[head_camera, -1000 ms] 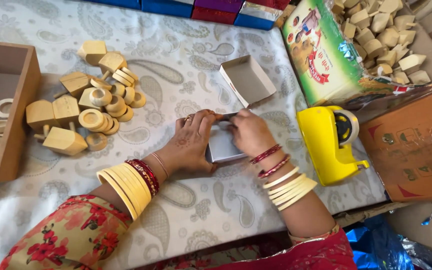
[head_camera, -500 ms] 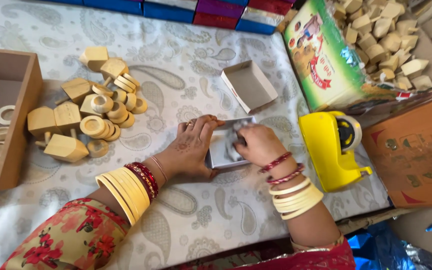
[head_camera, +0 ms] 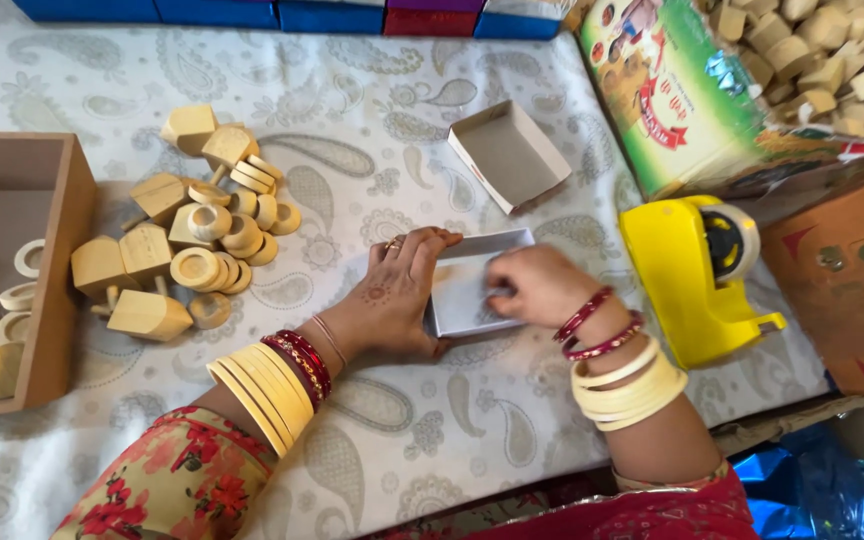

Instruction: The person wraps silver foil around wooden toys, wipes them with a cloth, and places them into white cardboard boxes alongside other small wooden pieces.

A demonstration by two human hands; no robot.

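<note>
A small white cardboard box (head_camera: 464,290) lies open on the patterned tablecloth (head_camera: 372,150) in front of me. My left hand (head_camera: 397,295) grips its left wall, fingers over the rim. My right hand (head_camera: 532,285) is blurred and rests on the box's right side, fingers curled inside it. A second shallow white box tray (head_camera: 509,155) lies apart, farther back on the cloth.
A pile of wooden blocks and rings (head_camera: 187,235) sits to the left, beside a wooden crate (head_camera: 52,270) holding more rings. A yellow tape dispenser (head_camera: 697,275) stands on the right, a brown carton (head_camera: 852,280) beyond it, and a printed sack of wooden pieces (head_camera: 692,90) behind.
My right hand has slid down from the box's far edge to its right side. The box has shifted slightly under both hands.
</note>
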